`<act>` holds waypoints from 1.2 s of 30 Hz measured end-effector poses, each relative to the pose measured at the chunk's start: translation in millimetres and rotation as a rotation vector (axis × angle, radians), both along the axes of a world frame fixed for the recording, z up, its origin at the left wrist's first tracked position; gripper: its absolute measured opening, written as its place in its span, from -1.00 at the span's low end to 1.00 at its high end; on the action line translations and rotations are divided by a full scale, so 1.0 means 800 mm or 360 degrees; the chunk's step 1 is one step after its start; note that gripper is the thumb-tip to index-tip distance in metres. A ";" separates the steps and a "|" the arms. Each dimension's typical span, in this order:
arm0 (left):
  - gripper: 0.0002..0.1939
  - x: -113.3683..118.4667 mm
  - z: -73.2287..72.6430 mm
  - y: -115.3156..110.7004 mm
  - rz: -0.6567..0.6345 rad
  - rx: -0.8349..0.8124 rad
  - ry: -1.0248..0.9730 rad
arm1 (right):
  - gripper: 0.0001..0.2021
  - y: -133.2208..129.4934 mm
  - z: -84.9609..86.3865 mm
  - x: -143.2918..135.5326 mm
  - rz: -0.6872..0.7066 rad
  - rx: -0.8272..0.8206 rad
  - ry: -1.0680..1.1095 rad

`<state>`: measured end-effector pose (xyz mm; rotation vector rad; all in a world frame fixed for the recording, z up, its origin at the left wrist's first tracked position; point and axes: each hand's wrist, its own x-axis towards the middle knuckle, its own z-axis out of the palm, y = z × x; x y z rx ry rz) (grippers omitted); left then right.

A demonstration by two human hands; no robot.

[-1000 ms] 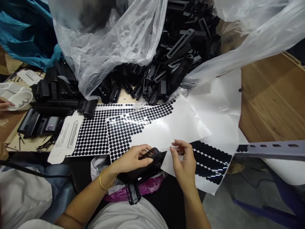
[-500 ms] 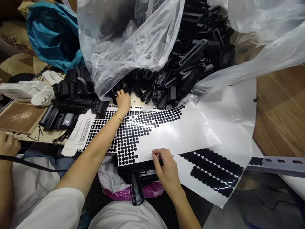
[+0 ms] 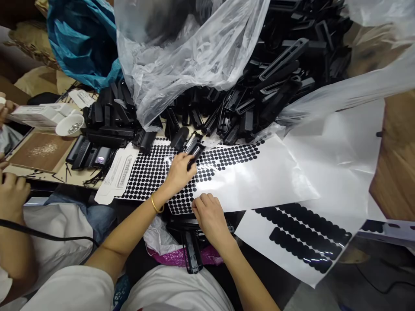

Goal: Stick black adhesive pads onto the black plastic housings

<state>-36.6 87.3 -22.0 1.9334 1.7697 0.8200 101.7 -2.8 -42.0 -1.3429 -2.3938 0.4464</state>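
Note:
My left hand (image 3: 181, 172), with a gold bangle at the wrist, has its fingers wrapped on a black plastic part (image 3: 195, 155) above the dotted sheet. My right hand (image 3: 209, 214) rests at the near edge of the white sticker sheet (image 3: 253, 181), fingers bent together; whatever is between the fingertips is hidden. Rows of black round dots cover the left part of that sheet. Another black part (image 3: 180, 139) lies just beyond my left hand. Below the table edge, a long black part (image 3: 192, 252) sits over my lap.
Black parts (image 3: 227, 108) pile up behind, under clear plastic bags (image 3: 194, 56). At the left are a white cup (image 3: 69, 125), a brown board (image 3: 37, 151) and another person's hand (image 3: 13, 194). A second sticker sheet (image 3: 253, 229) hangs at the right.
My left hand has come back from the pile with a black part in it. My right hand has moved left along the sheet's edge, its fingers closing. The view has shifted slightly.

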 end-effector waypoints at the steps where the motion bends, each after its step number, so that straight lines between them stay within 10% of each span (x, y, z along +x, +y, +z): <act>1: -0.67 0.006 -0.002 -0.006 -0.0021 -0.0004 -0.0032 | -0.82 0.001 0.002 0.003 0.0030 -0.0037 0.0038; 5: -0.68 0.021 -0.001 -0.026 -0.0053 -0.0117 -0.0408 | -0.86 0.002 0.015 0.021 -0.0032 -0.0405 0.0532; 14: -0.70 0.065 -0.002 -0.090 -0.0071 -0.1154 -0.2122 | -0.85 0.007 0.031 0.043 -0.0958 -0.0704 0.1668; 36: -0.75 0.079 0.004 -0.114 -0.0087 -0.1100 -0.1938 | -0.84 -0.006 0.032 0.044 -0.1076 -0.0510 0.1348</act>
